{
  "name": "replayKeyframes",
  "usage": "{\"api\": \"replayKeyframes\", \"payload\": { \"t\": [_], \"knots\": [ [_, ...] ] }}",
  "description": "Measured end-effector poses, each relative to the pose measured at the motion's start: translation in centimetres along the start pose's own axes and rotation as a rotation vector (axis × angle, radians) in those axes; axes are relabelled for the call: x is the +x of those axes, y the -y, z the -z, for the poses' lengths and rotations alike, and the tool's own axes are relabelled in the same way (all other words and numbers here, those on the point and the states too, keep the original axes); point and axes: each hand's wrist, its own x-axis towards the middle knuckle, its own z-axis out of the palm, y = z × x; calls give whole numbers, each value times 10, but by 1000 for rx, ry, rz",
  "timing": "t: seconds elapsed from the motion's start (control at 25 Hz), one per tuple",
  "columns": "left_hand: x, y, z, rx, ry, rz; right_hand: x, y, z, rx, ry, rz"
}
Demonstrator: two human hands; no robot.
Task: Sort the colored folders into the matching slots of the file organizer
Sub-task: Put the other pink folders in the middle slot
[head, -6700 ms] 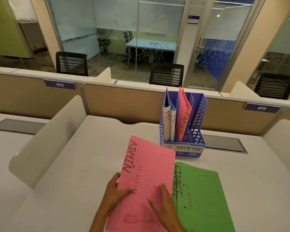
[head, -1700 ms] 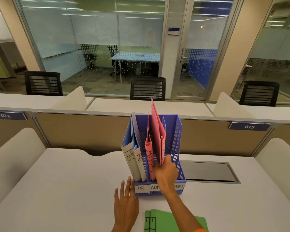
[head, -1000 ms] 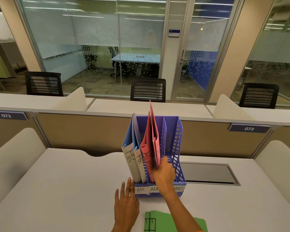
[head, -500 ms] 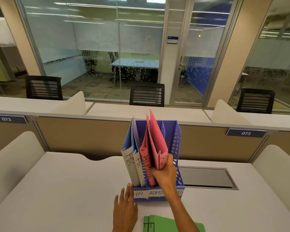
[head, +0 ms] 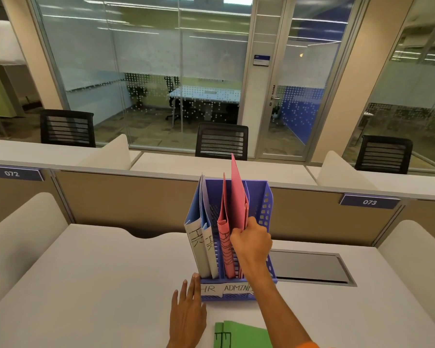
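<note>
I am seating the pink paper folder [head: 237, 197], pinched in my right grip [head: 251, 243], into the ADMIN slot of the blue plastic file organizer [head: 264, 204], my flat, spread left grip [head: 187, 315] bracing its base, so next I should probably let go and fetch the green paper folder [head: 244, 335].

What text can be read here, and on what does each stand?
"072": left plate.
"073": right plate.
"HR": left organizer label.
"ADMIN": middle organizer label.
"HR": blue folders.
Unreadable: pink folder writing, green folder (cut off), door sign.
</note>
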Motion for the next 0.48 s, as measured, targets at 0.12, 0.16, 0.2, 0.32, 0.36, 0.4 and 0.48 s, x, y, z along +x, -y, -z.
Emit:
{"api": "replayKeyframes", "payload": {
  "t": [0.12, 0.16, 0.2, 0.32, 0.36, 0.4, 0.48],
  "knots": [
    [0, -1, 0, -31, 8, 4, 0, 10, -1, -80, 89, -25],
    [0, -2, 1, -31, 22, 10, -3, 11, -3, -80, 111, -32],
    [0, -3, 2, -30, 21, 7, -7, 9, -6, -77, 124, -32],
    [0, -4, 6, -28, 11, 27, -22, 1, -15, -77, 149, -27],
    [2, -4, 7, -45, 4, 40, -27, -2, -19, -68, 155, -27],
    [2, -4, 9, -72, 2, 54, -31, -5, -21, -53, 161, -31],
    [4, -5, 15, -134, -29, 68, -40, -12, -25, 3, 169, -49]
  ]
}}
